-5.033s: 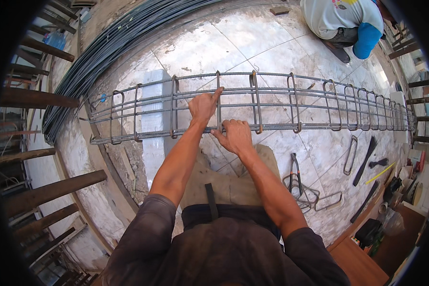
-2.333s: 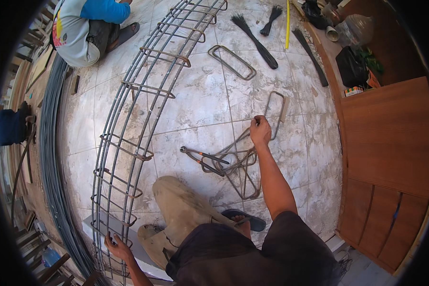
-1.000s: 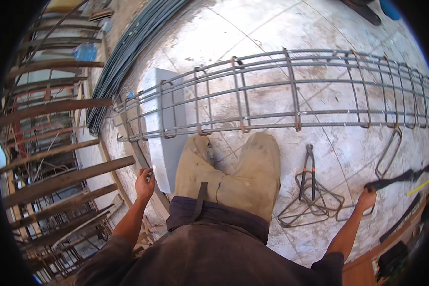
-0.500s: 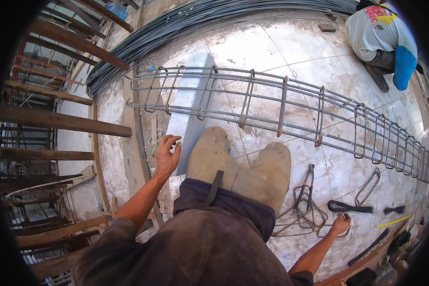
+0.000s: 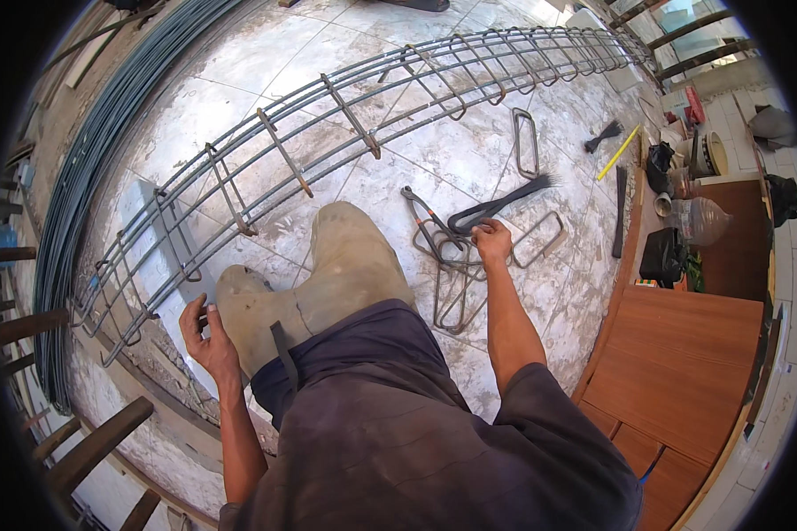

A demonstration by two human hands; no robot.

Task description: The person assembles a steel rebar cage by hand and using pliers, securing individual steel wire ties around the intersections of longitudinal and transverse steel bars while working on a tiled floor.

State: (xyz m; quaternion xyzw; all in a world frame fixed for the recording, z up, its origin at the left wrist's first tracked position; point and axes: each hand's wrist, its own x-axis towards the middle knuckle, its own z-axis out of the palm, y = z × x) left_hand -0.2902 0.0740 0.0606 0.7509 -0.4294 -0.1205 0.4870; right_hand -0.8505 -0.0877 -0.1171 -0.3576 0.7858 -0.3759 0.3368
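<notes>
My right hand (image 5: 492, 241) is at the looped end of a folded bundle of black tie wire (image 5: 509, 196), its fingers pinched together. What they hold, if anything, is too small to tell. Beside it a pair of tying pincers (image 5: 423, 213) rests among bent steel stirrups (image 5: 450, 329). My left hand (image 5: 209, 341) hovers by my knee, fingers apart and loosely curled, with nothing in it. Ahead of me stretches a long rebar cage (image 5: 350, 116) of bars and rectangular stirrups. Its left part crosses a pale block (image 5: 140, 200).
Long steel rods (image 5: 93, 168) lie bundled at the left, near wooden posts (image 5: 102, 442). A single stirrup (image 5: 516, 142), a short black wire bundle (image 5: 603, 135) and a yellow strip (image 5: 619, 152) are on the floor. At right stand a brown wooden cabinet (image 5: 673, 363) and a clear plastic bottle (image 5: 700, 221).
The view has swung to the right, bringing the cabinet in and mostly losing the co-worker. My right hand has moved from a stirrup's end to the tie wire. My left hand stays open.
</notes>
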